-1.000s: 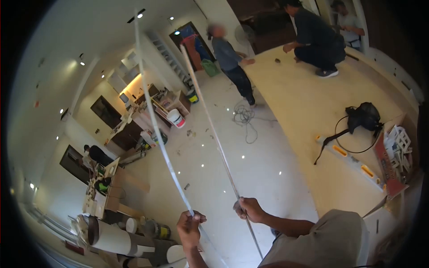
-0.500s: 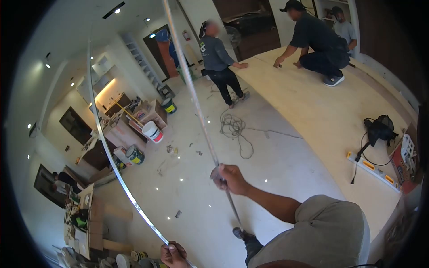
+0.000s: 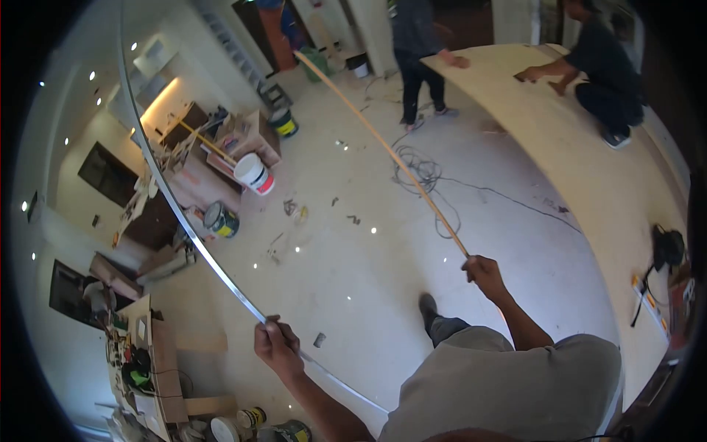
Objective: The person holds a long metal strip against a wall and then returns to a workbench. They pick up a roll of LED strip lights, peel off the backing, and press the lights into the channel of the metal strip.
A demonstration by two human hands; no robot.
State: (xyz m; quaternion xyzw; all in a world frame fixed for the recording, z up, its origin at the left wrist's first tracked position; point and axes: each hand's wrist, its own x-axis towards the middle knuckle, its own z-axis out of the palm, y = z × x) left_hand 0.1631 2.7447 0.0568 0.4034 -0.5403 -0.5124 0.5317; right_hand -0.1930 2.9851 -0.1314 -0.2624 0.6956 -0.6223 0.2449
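Observation:
Near the bottom centre, my left hand is closed around a long thin silver metal strip, which curves up past the top left of the view and trails on below the hand. To the right, my right hand grips the near end of a long thin stick that looks orange-brown and stretches up and left over the floor. The two long pieces are apart from each other.
A large pale board spans the right side, with a person crouching on it and a person standing at its edge. Coiled cable, a white bucket and a cluttered bench are around.
The view has shifted. My left hand has come up with the silver strip. My right hand is farther right, and its long piece now slants left and shows its orange-brown side.

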